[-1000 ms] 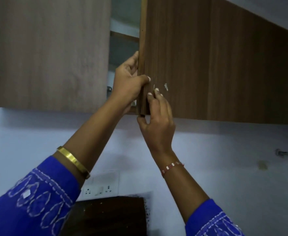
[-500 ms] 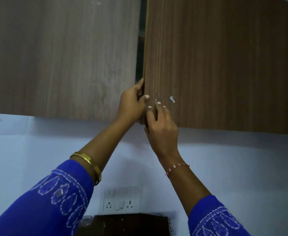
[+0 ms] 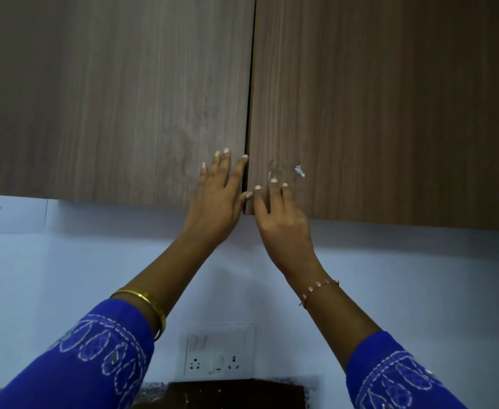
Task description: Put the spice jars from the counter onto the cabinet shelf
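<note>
Both hands, left hand (image 3: 217, 199) and right hand (image 3: 280, 218), lie open and flat on the doors (image 3: 389, 113) at twelve o'clock. Shutting up, I judge; next, let go

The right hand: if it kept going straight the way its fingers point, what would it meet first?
The right hand points up at the right cupboard door, fingers seemingly already on it. Going on, it would slide up the door; a small pale mark sits just beside that line.

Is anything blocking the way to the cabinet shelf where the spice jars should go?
Yes. Both cabinet doors, the left door and the right door, are shut, hiding the shelf. The left hand and right hand rest flat on them. No jars show.
</note>
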The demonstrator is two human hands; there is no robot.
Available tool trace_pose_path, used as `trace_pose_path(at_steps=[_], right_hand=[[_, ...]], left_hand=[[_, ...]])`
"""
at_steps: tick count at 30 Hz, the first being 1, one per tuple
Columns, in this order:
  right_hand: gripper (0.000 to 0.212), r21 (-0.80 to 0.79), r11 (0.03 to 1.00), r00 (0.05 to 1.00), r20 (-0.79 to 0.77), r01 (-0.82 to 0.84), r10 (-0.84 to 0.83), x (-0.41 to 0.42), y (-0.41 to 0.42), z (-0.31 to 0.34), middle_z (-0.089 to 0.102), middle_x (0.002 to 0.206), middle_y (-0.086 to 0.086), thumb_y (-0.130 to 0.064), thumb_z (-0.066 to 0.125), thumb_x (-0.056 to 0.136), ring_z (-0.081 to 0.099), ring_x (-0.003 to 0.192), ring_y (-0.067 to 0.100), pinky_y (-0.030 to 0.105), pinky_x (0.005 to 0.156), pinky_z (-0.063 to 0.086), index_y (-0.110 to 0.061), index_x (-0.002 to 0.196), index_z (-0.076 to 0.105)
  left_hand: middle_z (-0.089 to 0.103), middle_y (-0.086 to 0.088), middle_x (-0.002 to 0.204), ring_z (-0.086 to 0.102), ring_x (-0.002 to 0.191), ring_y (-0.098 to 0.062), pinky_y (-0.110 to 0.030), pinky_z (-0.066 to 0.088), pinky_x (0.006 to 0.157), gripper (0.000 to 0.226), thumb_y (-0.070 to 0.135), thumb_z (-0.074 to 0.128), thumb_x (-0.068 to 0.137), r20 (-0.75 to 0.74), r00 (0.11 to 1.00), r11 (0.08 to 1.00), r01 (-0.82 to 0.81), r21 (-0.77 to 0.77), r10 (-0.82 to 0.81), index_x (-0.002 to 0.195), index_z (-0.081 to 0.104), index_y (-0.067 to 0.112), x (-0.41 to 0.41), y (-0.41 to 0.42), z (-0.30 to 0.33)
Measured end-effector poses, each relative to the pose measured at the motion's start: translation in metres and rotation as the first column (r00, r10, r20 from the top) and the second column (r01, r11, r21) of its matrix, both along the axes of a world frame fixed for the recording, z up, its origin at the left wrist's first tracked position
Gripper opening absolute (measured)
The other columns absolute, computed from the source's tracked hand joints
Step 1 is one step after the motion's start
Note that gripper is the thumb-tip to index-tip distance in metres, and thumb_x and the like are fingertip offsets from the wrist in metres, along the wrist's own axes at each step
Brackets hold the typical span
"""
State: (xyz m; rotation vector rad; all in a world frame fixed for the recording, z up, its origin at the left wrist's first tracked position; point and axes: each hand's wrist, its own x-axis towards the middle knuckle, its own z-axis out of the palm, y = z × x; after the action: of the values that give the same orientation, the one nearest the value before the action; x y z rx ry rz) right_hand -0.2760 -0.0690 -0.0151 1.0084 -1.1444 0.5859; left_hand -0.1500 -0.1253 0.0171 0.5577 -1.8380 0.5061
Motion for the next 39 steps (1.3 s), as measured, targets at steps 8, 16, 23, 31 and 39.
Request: trace_pose_path(at_steps=[8, 16, 23, 31, 39], right_hand=[[0.044, 0.09, 0.995, 0.996, 0.08, -0.046, 0.039, -0.001, -0.013, -0.005, 0.061, 0.119, 0.03, -0.01, 0.068, 0.078, 0.061, 0.11, 0.043, 0.042, 0.085, 0.056, 0.002, 0.12, 0.06], [0.055, 0.153, 0.987, 0.986, 0.162, -0.05, 0.025, 0.005, -0.016, -0.006, 0.061, 0.12, 0.03, -0.009, 0.077, 0.067, 0.061, 0.109, 0.044, 0.043, 0.083, 0.055, 0.002, 0.119, 0.062], [0.068, 0.239, 0.961, 0.954, 0.293, -0.137, 0.063, 0.013, -0.007, -0.008, 0.052, 0.131, 0.031, -0.001, 0.077, 0.064, 0.053, 0.119, 0.045, 0.046, 0.086, 0.053, 0.003, 0.128, 0.053], [0.076, 0.486, 0.865, 0.91, 0.402, -0.12, -0.1, 0.022, 0.015, -0.006, -0.013, 0.158, 0.014, -0.011, 0.045, 0.094, -0.007, 0.146, 0.032, 0.046, 0.119, 0.008, -0.012, 0.15, -0.007], [0.072, 0.56, 0.824, 0.898, 0.401, -0.085, -0.18, 0.03, 0.034, -0.014, -0.008, 0.159, 0.012, -0.021, 0.042, 0.097, -0.002, 0.147, 0.03, 0.05, 0.118, 0.007, -0.009, 0.149, -0.005]], left_hand=[[0.015, -0.025, 0.153, 0.009, 0.143, -0.038, -0.043, 0.0, 0.113, 0.059, 0.035, 0.024, 0.092, 0.015, 0.998, 0.996, -0.051, -0.076, 0.053, 0.146, 0.023, 0.01, -0.006, -0.015, -0.003], [0.019, -0.027, 0.151, 0.016, 0.141, -0.041, -0.047, 0.006, 0.113, 0.057, 0.033, 0.026, 0.094, 0.026, 0.987, 0.977, -0.155, -0.144, 0.16, 0.145, 0.025, 0.007, -0.01, -0.022, -0.007], [-0.003, -0.019, 0.157, -0.006, 0.145, -0.033, -0.041, -0.01, 0.115, 0.059, 0.025, 0.018, 0.094, 0.19, 0.963, 0.98, -0.179, -0.092, 0.193, 0.147, 0.001, 0.007, 0.0, -0.013, -0.021], [-0.011, -0.013, 0.157, -0.012, 0.146, -0.027, -0.04, -0.007, 0.118, 0.056, 0.022, 0.024, 0.1, 0.345, 0.923, 0.978, -0.201, 0.059, 0.169, 0.148, -0.003, 0.01, 0.017, 0.009, -0.034], [-0.002, -0.012, 0.158, -0.003, 0.147, -0.024, -0.035, -0.002, 0.119, 0.054, 0.021, 0.026, 0.101, 0.375, 0.927, 0.973, -0.091, 0.213, 0.004, 0.148, 0.004, 0.008, 0.037, 0.031, -0.049]])
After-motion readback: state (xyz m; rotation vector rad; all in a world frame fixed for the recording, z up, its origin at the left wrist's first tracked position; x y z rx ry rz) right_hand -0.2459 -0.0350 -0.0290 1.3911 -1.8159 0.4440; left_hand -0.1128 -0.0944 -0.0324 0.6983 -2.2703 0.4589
